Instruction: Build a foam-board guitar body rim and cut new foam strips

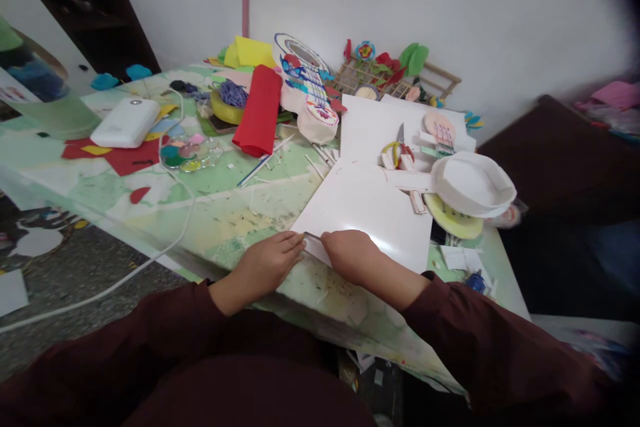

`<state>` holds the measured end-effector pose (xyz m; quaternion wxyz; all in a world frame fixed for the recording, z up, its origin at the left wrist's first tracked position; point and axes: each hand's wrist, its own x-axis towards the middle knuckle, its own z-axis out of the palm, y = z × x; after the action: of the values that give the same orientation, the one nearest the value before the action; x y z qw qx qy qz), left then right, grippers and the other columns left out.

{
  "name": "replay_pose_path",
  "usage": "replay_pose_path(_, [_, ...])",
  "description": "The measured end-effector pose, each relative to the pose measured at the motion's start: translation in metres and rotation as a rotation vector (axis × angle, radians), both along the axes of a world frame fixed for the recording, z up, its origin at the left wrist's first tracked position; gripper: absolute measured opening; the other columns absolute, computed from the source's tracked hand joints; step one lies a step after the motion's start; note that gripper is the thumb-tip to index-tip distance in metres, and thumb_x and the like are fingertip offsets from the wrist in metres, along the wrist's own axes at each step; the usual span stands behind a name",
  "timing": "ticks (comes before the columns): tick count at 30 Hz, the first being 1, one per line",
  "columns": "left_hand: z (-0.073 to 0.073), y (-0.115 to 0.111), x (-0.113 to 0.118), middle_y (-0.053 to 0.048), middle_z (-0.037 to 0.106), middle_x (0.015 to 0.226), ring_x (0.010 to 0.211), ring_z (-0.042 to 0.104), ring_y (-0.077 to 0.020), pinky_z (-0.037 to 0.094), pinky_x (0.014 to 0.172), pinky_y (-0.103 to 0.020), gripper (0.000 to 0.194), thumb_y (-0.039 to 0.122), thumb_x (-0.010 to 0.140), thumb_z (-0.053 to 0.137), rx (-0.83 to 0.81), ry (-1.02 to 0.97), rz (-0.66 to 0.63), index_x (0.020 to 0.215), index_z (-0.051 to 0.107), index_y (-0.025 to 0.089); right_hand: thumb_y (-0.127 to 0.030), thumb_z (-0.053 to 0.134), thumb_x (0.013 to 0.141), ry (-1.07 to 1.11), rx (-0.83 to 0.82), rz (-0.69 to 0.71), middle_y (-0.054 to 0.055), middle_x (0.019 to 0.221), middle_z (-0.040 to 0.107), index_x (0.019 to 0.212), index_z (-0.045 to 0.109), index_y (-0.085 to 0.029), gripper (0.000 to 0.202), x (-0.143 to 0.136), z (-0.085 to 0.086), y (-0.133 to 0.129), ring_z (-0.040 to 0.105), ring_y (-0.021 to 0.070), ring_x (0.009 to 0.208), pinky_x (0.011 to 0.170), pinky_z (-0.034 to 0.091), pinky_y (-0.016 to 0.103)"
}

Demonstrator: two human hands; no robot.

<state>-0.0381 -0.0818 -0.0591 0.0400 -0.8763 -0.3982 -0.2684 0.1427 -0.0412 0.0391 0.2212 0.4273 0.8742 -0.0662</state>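
Note:
A glossy white board (367, 203) lies at the front of the table, its near edge close to the table's edge. My right hand (353, 257) is closed in a fist over that edge. A thin dark tool (313, 237) sticks out of it to the left; its exact kind is hard to make out. At the board's left corner is my left hand (267, 263), fingers pressed together and bent over the corner, near the tool's tip. The undersides of its fingers are hidden.
Scissors (401, 143) and a white round paper tray (473, 183) lie behind the board. Further left are a red paper roll (260, 110), a paint palette (193, 153) and a white power bank (126, 123). Its white cable (187, 213) hangs over the table's front edge.

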Motion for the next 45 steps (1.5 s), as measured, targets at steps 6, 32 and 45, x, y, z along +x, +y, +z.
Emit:
replay_pose_path(6, [-0.005,-0.001,0.000,-0.013,0.067,0.111,0.107,0.061,-0.0220,0.050,0.094,-0.041,0.029,0.022,0.094,0.042,-0.042,-0.053,0.000,0.109,0.064,0.011,-0.013,0.041,0.085,-0.112,0.004,-0.077,0.011,0.086,0.067,0.093,0.057,-0.017,0.019,0.040,0.008,-0.019,0.066,0.0241,0.078,0.064,0.047,0.034])
replay_pose_path(32, [0.029,0.026,0.023,-0.007,0.063,0.102,0.090,0.060,-0.0206,0.049,0.075,-0.031,0.052,0.032,0.066,0.072,-1.038,-1.285,0.177,0.111,0.053,0.014,-0.048,0.057,0.081,0.286,0.186,-0.464,0.004,0.083,0.062,0.086,0.051,-0.019,0.030,0.103,-0.012,-0.022,0.058,0.0189,0.077,0.059,0.029,0.026])
replay_pose_path(45, [0.037,0.028,0.005,-0.008,0.064,0.110,0.104,0.057,-0.0238,0.042,0.087,-0.032,0.060,0.023,0.056,0.080,-1.047,-1.294,0.003,0.109,0.054,0.015,-0.034,0.055,0.081,0.171,0.290,-0.324,0.006,0.090,0.063,0.092,0.051,-0.018,0.020,0.088,-0.013,-0.018,0.060,0.0196,0.078,0.057,0.026,0.028])
